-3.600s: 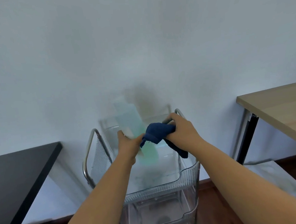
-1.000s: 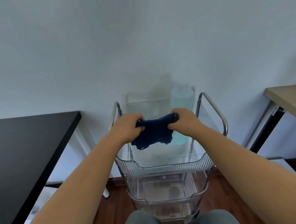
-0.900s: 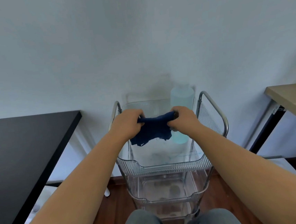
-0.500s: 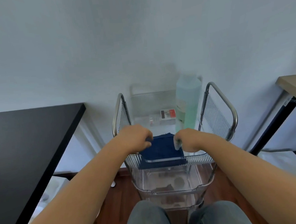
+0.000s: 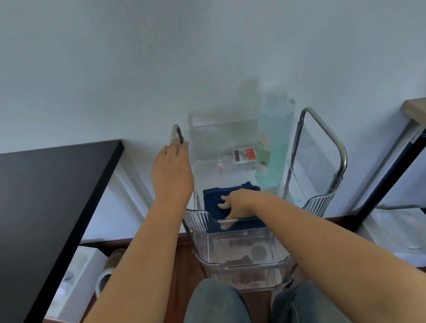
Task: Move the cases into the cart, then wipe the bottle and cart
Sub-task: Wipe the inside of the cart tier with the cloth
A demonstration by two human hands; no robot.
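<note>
right hand [image 5: 237, 204] presses flat on a dark blue cloth [image 5: 214, 200] on the floor of the cart's top tray [image 5: 199, 218], fingers spread and not clenched, at the near end of the tray. left hand [image 5: 172, 170] is up on the cart's left metal handle [image 5: 177, 133]; fingers seem hooked on the bar but whether they wrap round it can't be told. bottle [image 5: 274, 142] stands upright at the far right of the same tray, pale green liquid, looks fairly full so likely heavy and top-heavy, smooth plastic, easy to knock. cases [image 5: 236, 159] lie at the far end just left of the bottle, small, clear, hard, probably light and will slide if the cloth bumps them. cloth is soft and limp, bunches up, best kept under a flat palm. cart [image 5: 320, 151] is clear ribbed plastic on a metal frame, probably light, may shift, so bracing the handle makes sense. looks like the cart-wiping step.
</note>
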